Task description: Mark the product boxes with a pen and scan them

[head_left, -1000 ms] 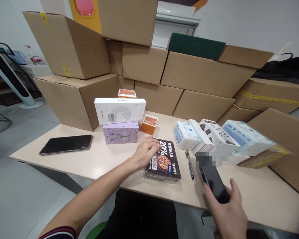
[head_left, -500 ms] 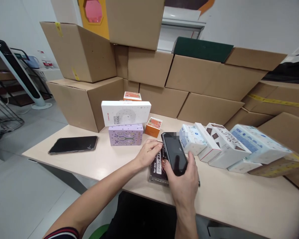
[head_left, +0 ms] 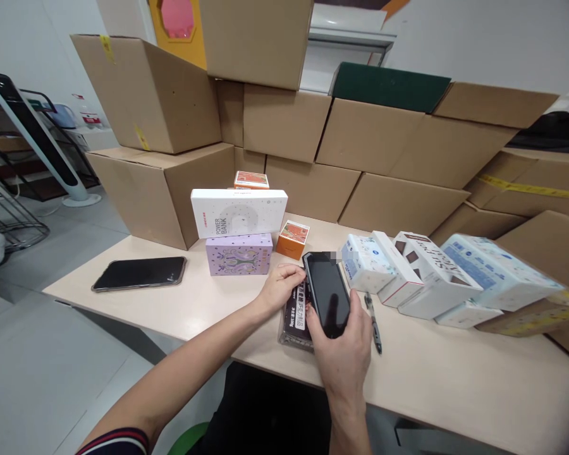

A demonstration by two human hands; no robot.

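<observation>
A black smartphone [head_left: 329, 291] lies tilted over a dark packaged box [head_left: 294, 323] with white lettering, near the table's front edge. My right hand [head_left: 344, 351] grips the phone's lower end, thumb on the left side and fingers along the right. Curled fingers of my left hand [head_left: 284, 285] meet at the phone's upper left edge, above the dark box; whatever they pinch is hidden. Just right of my right hand lies a pen [head_left: 373, 323]. Beyond my left hand, a white power bank box [head_left: 239, 213] rests on a purple patterned box [head_left: 239, 256].
Another phone [head_left: 140, 274] lies on the table [head_left: 208, 309] at left. A small orange box [head_left: 293, 240] stands beside the purple one. Several white and blue boxes [head_left: 436, 272] line the right side. Large cardboard cartons [head_left: 308, 193] wall off the back.
My right hand has shifted slightly left and down along the phone, uncovering the pen. The phone has shifted slightly left; my left hand stays almost in place. The camera view has moved a little.
</observation>
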